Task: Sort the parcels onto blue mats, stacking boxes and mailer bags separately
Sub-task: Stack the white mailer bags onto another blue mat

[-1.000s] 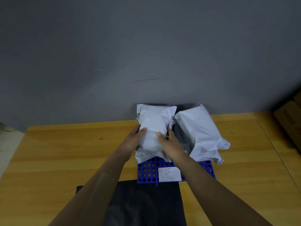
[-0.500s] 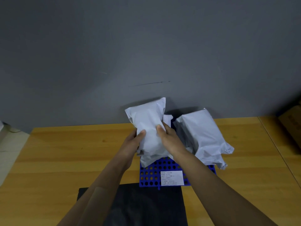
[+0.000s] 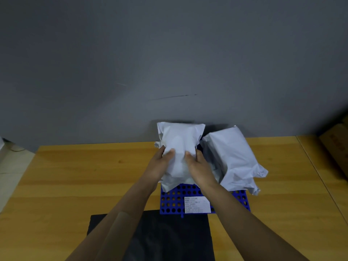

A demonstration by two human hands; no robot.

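A white mailer bag [image 3: 179,144] stands on the left part of the blue perforated mat [image 3: 172,203], leaning toward the grey wall. My left hand [image 3: 160,164] grips its left side and my right hand [image 3: 199,166] grips its right side, thumbs on its front. A second white mailer bag [image 3: 231,157] lies on the right part of the mat, beside the first, with something dark between them. A white label [image 3: 196,204] lies on the mat's near edge.
A black sheet [image 3: 160,236] covers the wooden table [image 3: 75,176] just in front of the mat. A cardboard box [image 3: 337,146] sits at the far right edge. The grey wall [image 3: 169,63] stands directly behind the mat.
The held mailer bag was lifted and tilted to the left half a second ago; now it is set back down square on the mat against the wall, both hands still on it.
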